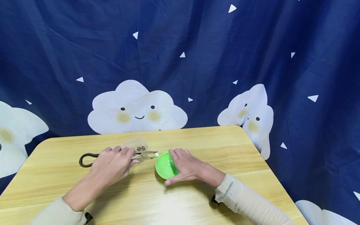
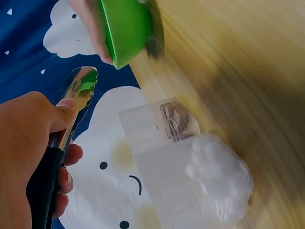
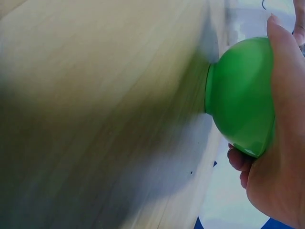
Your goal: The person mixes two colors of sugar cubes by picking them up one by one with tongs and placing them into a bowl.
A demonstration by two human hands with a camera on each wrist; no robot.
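My left hand (image 1: 113, 164) grips metal tongs (image 1: 147, 155) with a black handle (image 2: 43, 191). The tong tips point right, close to the rim of a green bowl (image 1: 163, 165). A small white spot shows at the tips in the head view; what it is, I cannot tell. My right hand (image 1: 187, 167) holds that bowl from its right side, thumb and fingers spread along the rim. Below the tongs in the left wrist view is a clear plastic container (image 2: 162, 157). White fluffy balls (image 2: 217, 176) fill one part, and small brown pieces (image 2: 177, 120) lie in another.
The wooden table (image 1: 213, 150) has rounded far corners. Behind it hangs a dark blue curtain (image 1: 202, 62) with smiling white clouds and small triangles. In the head view my left hand hides much of the container.
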